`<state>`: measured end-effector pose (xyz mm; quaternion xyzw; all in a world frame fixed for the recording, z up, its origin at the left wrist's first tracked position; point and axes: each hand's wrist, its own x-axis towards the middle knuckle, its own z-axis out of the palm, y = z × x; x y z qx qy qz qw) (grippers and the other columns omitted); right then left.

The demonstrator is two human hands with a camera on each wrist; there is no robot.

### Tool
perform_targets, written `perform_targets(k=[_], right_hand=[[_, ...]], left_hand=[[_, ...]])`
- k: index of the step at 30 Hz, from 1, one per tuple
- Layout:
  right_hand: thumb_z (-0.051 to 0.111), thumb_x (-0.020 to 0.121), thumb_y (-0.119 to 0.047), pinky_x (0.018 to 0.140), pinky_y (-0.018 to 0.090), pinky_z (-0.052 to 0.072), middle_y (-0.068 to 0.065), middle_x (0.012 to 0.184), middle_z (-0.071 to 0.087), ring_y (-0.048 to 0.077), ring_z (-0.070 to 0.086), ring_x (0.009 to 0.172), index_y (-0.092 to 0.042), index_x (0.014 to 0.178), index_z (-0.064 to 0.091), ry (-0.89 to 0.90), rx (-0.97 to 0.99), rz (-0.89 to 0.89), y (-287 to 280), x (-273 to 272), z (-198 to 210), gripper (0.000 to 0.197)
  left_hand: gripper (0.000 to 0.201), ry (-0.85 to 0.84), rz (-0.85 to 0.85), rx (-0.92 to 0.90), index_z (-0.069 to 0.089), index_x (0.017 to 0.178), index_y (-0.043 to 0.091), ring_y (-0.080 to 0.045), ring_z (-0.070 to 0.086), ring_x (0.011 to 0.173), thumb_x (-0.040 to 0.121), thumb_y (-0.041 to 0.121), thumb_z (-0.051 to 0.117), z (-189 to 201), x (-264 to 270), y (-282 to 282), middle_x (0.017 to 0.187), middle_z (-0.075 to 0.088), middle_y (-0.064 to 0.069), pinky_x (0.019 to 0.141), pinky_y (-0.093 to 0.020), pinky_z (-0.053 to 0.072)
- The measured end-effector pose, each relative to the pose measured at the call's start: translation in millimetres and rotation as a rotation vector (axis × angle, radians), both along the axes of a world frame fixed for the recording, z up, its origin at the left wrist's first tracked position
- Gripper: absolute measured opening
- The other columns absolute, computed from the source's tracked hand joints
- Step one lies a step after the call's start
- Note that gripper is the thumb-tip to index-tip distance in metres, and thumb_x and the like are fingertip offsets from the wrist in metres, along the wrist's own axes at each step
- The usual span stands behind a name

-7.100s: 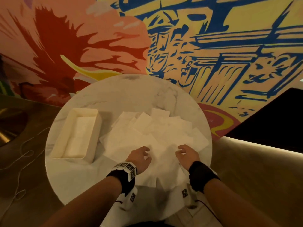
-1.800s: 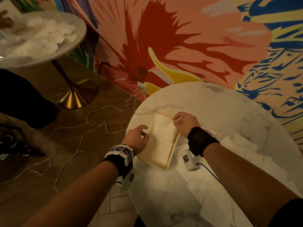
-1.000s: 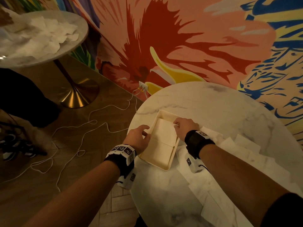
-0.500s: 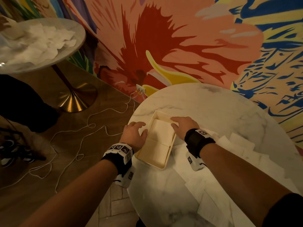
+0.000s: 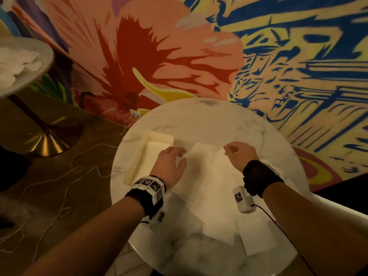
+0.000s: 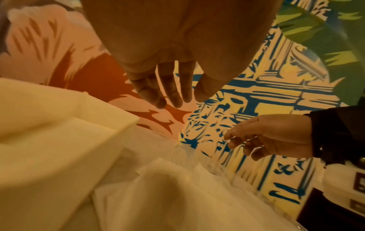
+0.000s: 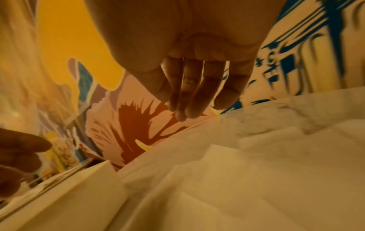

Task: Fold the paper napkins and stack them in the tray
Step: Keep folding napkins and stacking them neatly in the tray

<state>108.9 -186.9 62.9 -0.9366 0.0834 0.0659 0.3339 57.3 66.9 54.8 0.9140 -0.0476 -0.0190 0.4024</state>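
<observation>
reaching for loose napkins (image 5: 201,176) beside the tray (image 5: 139,156), both hands (image 5: 171,164) relaxed, empty. tray seemingly holds some; many remain

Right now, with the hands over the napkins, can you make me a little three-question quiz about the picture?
1. True or false: the tray sits to the right of the loose napkins.
2. Which hand is nearer the tray: A) left hand B) right hand?
3. Fill in: the round table has a ____ pattern.

Key: 1. False, the tray is on their left. 2. A. 3. Marble.
</observation>
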Motion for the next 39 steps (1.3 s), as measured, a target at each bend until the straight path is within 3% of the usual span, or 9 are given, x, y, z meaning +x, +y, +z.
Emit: perform_targets(k=[4, 10, 13, 16, 20, 23, 27, 32, 39], right_hand=[[0.055, 0.096, -0.027, 0.096, 0.035, 0.049, 0.003, 0.105, 0.073, 0.025, 0.063, 0.103, -0.018, 0.103, 0.073, 0.139, -0.054, -0.037, -52.3, -40.1, -18.4, 0.021], [0.055, 0.095, -0.027, 0.094, 0.039, 0.052, 0.003, 0.1, 0.072, 0.026, 0.066, 0.096, -0.017, 0.097, 0.072, 0.312, 0.041, -0.067, -86.7, -101.8, -54.8, 0.02], [0.054, 0.096, -0.024, 0.098, 0.036, 0.049, 0.005, 0.112, 0.068, 0.026, 0.063, 0.103, -0.012, 0.11, 0.069, 0.337, 0.072, -0.016, -82.6, -121.0, -66.8, 0.024], [0.057, 0.095, -0.023, 0.101, 0.029, 0.044, 0.003, 0.129, 0.057, 0.023, 0.057, 0.115, -0.018, 0.13, 0.056, 0.325, 0.08, -0.03, -79.8, -125.4, -73.2, 0.035], [0.058, 0.093, -0.021, 0.102, 0.032, 0.044, 0.008, 0.135, 0.046, 0.025, 0.054, 0.115, -0.021, 0.137, 0.047, 0.286, 0.03, -0.07, -89.9, -122.1, -77.8, 0.046], [0.06, 0.091, -0.025, 0.102, 0.037, 0.045, 0.01, 0.135, 0.042, 0.03, 0.052, 0.118, -0.021, 0.14, 0.043, 0.312, -0.051, -0.094, -103.9, -121.1, -81.9, 0.051], [0.067, 0.087, -0.039, 0.103, 0.039, 0.044, 0.012, 0.137, 0.046, 0.031, 0.051, 0.122, -0.02, 0.144, 0.039, 0.405, -0.084, -0.089, -116.9, -122.5, -93.9, 0.066], [0.075, 0.083, -0.034, 0.082, 0.025, 0.047, 0.009, 0.121, 0.061, 0.023, 0.06, 0.098, -0.019, 0.125, 0.05, 0.389, 0.044, -0.149, -120.8, -120.1, -101.1, 0.051], [0.065, 0.091, -0.032, 0.078, 0.021, 0.038, -0.001, 0.095, 0.062, 0.02, 0.059, 0.094, -0.015, 0.104, 0.064, 0.276, 0.056, -0.099, -126.2, -116.4, -89.0, 0.021]], left_hand=[[0.026, 0.159, -0.072, -0.024, 0.06, 0.121, 0.03, -0.006, 0.06, 0.08, 0.096, 0.029, 0.056, -14.0, -18.5, -43.7, 0.104, 0.063, 0.012, 0.077, -0.027, 0.053], [0.032, 0.407, -0.133, 0.108, 0.056, 0.129, 0.026, -0.013, 0.063, 0.086, 0.097, 0.032, 0.055, -51.9, -42.2, -84.9, 0.11, 0.064, 0.007, 0.075, -0.023, 0.047], [0.036, 0.473, -0.109, 0.125, 0.054, 0.131, 0.026, -0.013, 0.061, 0.088, 0.096, 0.032, 0.056, -64.5, -49.7, -96.8, 0.113, 0.066, 0.004, 0.075, -0.022, 0.045], [0.038, 0.514, -0.103, 0.113, 0.053, 0.133, 0.026, -0.013, 0.06, 0.091, 0.096, 0.032, 0.057, -72.7, -56.0, -108.3, 0.116, 0.065, 0.003, 0.074, -0.02, 0.043], [0.043, 0.522, -0.122, 0.143, 0.051, 0.137, 0.027, -0.016, 0.06, 0.11, 0.095, 0.033, 0.056, -81.2, -66.7, -120.5, 0.128, 0.061, 0.003, 0.092, -0.024, 0.047], [0.046, 0.505, -0.16, 0.218, 0.048, 0.142, 0.032, -0.017, 0.052, 0.126, 0.096, 0.033, 0.052, -85.6, -71.4, -124.9, 0.141, 0.052, 0.003, 0.109, -0.03, 0.041], [0.054, 0.504, -0.282, 0.395, 0.037, 0.15, 0.036, -0.023, 0.033, 0.138, 0.097, 0.036, 0.047, -85.5, -75.7, -131.0, 0.151, 0.031, 0.003, 0.114, -0.038, 0.034], [0.055, 0.48, -0.29, 0.474, 0.034, 0.149, 0.038, -0.024, 0.031, 0.135, 0.095, 0.034, 0.046, -87.0, -79.6, -138.2, 0.149, 0.028, 0.003, 0.111, -0.042, 0.038], [0.049, 0.447, -0.22, 0.468, 0.041, 0.145, 0.033, -0.024, 0.033, 0.135, 0.097, 0.038, 0.048, -77.9, -75.6, -142.6, 0.147, 0.036, 0.002, 0.11, -0.041, 0.039]])
